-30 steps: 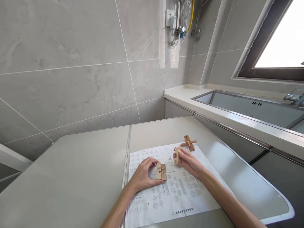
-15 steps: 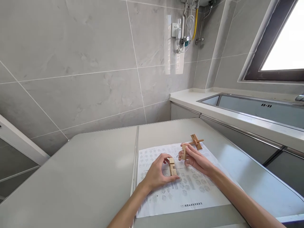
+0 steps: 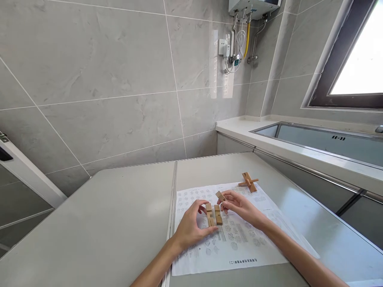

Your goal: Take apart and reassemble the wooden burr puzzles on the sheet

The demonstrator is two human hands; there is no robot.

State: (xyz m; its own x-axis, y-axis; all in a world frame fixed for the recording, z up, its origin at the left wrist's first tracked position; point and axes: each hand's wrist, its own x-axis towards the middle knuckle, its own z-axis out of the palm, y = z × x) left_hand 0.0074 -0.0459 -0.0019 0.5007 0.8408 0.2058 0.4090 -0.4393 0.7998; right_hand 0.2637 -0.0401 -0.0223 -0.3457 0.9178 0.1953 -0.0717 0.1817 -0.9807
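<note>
My left hand (image 3: 191,226) rests on a printed paper sheet (image 3: 239,251), its fingers curled round a small group of notched wooden puzzle pieces (image 3: 213,215) that lie on the sheet. My right hand (image 3: 239,206) is just to their right, and its fingertips pinch a single short wooden piece (image 3: 220,196) held a little above the group. A finished wooden cross-shaped puzzle (image 3: 248,182) sits at the sheet's far right corner, away from both hands.
The sheet lies on a grey table (image 3: 119,215) with a seam down its middle. A tiled wall stands behind. To the right runs a white counter with a steel sink (image 3: 314,137). A water heater with pipes (image 3: 245,24) hangs above.
My right hand has brought its piece left and down, close over the pieces in my left hand. The left hand has turned its pieces a little. The camera has tilted up and left.
</note>
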